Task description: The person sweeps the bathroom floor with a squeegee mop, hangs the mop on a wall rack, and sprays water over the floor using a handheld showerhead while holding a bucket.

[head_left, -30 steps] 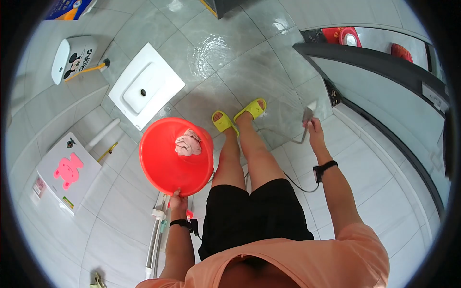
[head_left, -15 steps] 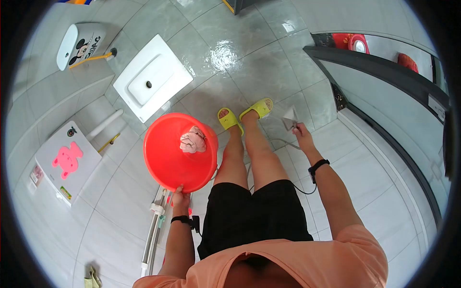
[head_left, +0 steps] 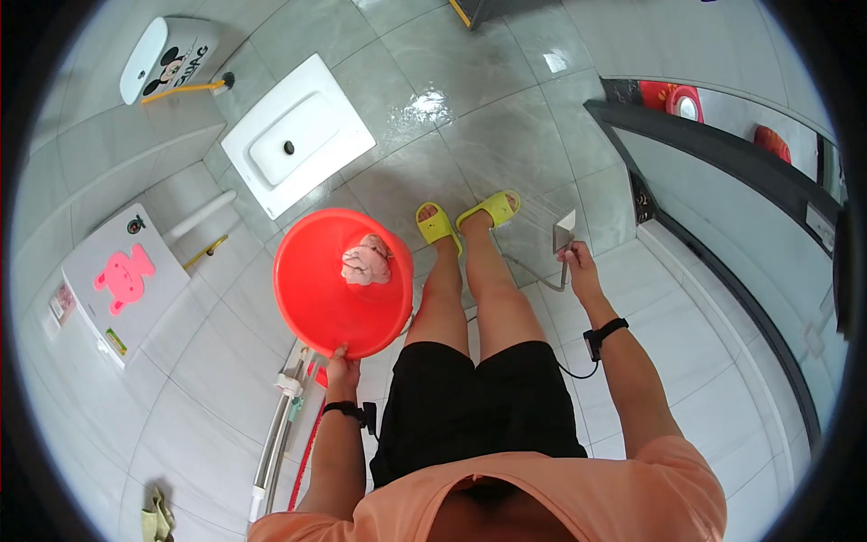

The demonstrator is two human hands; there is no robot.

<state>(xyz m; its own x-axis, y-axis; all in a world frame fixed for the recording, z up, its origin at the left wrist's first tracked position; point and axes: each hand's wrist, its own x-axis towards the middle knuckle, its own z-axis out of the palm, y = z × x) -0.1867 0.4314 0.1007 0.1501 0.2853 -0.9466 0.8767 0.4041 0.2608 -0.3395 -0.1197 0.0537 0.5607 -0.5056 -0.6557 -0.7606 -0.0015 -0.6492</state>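
My left hand [head_left: 342, 369] is closed on the near rim of a red bucket [head_left: 307, 294], which tilts so that its inside faces me. A crumpled pink cloth [head_left: 366, 260] lies inside, against the far right wall. Over on the right, my right hand [head_left: 579, 261] is wrapped round the handle of a square silver shower head [head_left: 564, 231]. Thin streaks of water leave its face toward the floor on the left. Its grey hose [head_left: 544, 284] hangs below and runs behind my legs.
A white squat toilet [head_left: 312, 113] is set in the wet tiled floor [head_left: 506, 99]. Yellow slippers [head_left: 488, 210] are on my feet. Metal poles [head_left: 280, 425] lean at the left wall, near a water heater [head_left: 126, 275]. A dark-framed glass door [head_left: 704, 154] stands on the right.
My right hand has moved slightly right and down, and the shower head has turned, its face now toward the left. The bucket stays in my left hand. The view has shifted a little.
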